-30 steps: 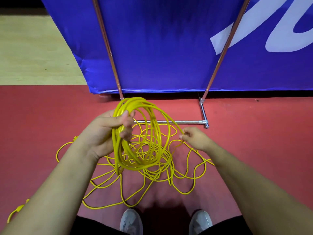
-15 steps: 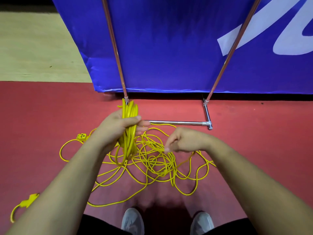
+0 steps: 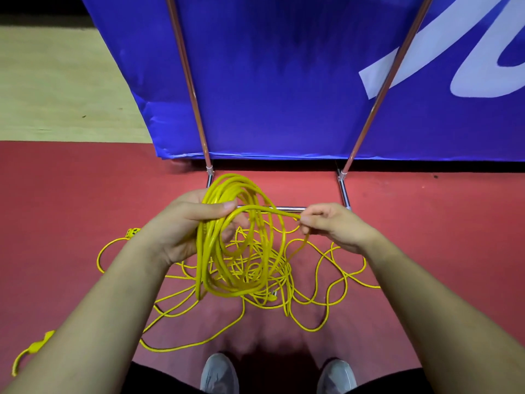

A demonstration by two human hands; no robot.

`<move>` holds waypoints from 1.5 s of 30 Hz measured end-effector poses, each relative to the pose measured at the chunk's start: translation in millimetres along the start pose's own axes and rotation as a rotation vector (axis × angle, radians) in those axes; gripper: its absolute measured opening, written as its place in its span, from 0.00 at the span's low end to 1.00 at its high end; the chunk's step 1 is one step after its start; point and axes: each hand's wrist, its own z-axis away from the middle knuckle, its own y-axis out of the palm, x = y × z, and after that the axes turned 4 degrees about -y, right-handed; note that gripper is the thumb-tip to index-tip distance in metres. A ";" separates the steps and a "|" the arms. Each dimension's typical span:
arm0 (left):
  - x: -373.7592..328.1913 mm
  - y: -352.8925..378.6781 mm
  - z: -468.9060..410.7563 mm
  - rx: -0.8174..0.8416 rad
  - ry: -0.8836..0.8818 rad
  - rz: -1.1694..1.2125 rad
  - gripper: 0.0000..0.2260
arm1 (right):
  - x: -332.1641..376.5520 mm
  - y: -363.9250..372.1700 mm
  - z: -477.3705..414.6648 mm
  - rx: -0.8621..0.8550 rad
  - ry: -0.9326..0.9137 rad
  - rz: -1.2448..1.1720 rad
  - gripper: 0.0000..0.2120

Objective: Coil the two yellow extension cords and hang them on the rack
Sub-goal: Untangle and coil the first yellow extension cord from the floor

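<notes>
The left hand (image 3: pixel 184 223) is gripping the coil (image 3: pixel 227 280), now fanning open again, while the right hand (image 3: pixel 332 226) is pinching a fresh loop (image 3: pixel 270 209) across it — coiling is advancing.

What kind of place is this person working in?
Probably an indoor sports hall or event venue: a red floor beside pale wooden flooring, a large blue banner with white lettering, and a metal rack standing before it.

You can read no text here: the blue banner (image 3: pixel 284 81) shows only a cropped stretch of large white lettering, too partial to make out.
</notes>
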 end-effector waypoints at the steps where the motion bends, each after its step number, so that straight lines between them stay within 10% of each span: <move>1: 0.0 0.6 -0.1 -0.039 -0.021 -0.007 0.11 | -2.7 -0.8 0.4 -0.017 0.007 -0.038 0.09; 11: 12.5 1.9 -6.1 0.045 -0.173 -0.016 0.23 | 55.2 28.7 -2.0 -0.084 -0.217 0.193 0.06; 18: 16.9 9.5 -6.9 0.057 -0.124 -0.096 0.11 | 74.7 60.5 4.8 0.056 -0.328 0.314 0.07; 26: 8.5 -2.0 -5.8 -0.012 -0.033 0.029 0.31 | 4.1 10.7 -1.0 0.212 -0.030 0.473 0.09; 34: 9.6 -7.1 -7.3 -0.028 -0.125 -0.026 0.34 | 2.5 4.9 -10.2 -0.284 -0.061 -0.047 0.04; 45: 12.8 -1.0 -5.5 0.111 -0.150 -0.086 0.24 | 70.7 50.7 1.7 0.062 -0.251 0.377 0.06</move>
